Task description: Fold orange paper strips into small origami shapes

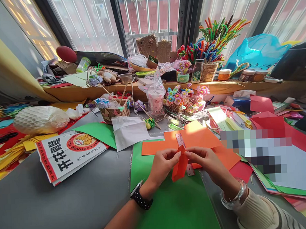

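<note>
The left hand (162,164) and the right hand (205,159) pinch a small orange paper piece (179,167) with closed fingers, above the green sheet (172,201) on the tabletop (70,199). It already has several folds (the shape looks unfinished); more folding seems left.

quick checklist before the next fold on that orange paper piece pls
1. Both hands on the piece: ok; left hand and right hand pinch the folded orange paper at its top.
2. Piece lifted above the green sheet: ok.
3. Ruler within reach: ok, on the orange sheet.
4. Crease sharpness: cannot tell.
5. Free surface below: ok, bare green sheet.
</note>
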`<state>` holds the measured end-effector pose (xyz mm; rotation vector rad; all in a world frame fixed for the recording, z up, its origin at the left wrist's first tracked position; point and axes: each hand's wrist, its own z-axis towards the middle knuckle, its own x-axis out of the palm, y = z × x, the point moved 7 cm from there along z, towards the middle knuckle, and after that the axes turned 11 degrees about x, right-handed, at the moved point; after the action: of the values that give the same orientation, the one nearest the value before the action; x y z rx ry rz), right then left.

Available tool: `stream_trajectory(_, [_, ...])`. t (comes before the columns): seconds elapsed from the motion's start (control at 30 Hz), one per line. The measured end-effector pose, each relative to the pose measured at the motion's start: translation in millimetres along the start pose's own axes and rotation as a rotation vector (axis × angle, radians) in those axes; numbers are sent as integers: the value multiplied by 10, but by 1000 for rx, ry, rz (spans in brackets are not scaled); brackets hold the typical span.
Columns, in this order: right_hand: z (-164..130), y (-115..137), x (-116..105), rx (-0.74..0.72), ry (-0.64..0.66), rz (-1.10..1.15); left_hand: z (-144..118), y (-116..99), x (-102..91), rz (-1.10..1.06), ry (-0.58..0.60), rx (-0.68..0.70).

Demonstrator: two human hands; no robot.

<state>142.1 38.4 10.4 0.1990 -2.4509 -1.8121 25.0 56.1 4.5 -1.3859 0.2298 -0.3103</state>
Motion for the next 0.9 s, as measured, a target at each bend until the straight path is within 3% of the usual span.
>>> stream_trajectory(0.2, [-4,7,12,-4,-2,-23,0,9,0,2,-1,-6])
stream_trajectory(0.47, [-30,85,-70,-126,-224,-168,-9,26,30,72,18,-21])
stream_trajectory(0.9, [-12,55,-34,-124,-59,-55,-3,55,15,-21,17,-38])
